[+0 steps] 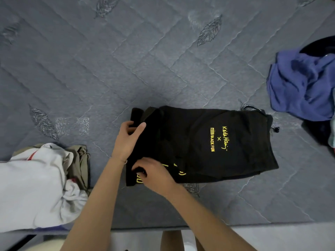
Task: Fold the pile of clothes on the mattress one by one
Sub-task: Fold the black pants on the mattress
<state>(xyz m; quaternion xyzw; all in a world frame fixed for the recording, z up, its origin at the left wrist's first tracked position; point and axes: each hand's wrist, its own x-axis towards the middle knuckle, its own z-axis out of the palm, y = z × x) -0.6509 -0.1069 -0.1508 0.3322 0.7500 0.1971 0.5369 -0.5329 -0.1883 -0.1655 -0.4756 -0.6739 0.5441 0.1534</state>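
Here, a black garment [199,142] with yellow lettering lay partly folded on the grey mattress [90,69], near its front edge. The left hand [129,138] grasped the garment's left end, thumb on top. The right hand [154,173] gripped the same end, nearer the person. White and khaki clothes [39,187] sat to the left, and a blue cloth [301,86] lay far right.

- The white garment [32,187] is cut off by the left edge, and the olive garment [81,160] is largely covered by it.
- The blue garment [299,84] is cut off by the right edge; the dark round thing [320,46] beyond it cannot be identified.
- The yellow print [179,172] near the black garment's [199,142] near edge is partly hidden by the right hand [155,173].
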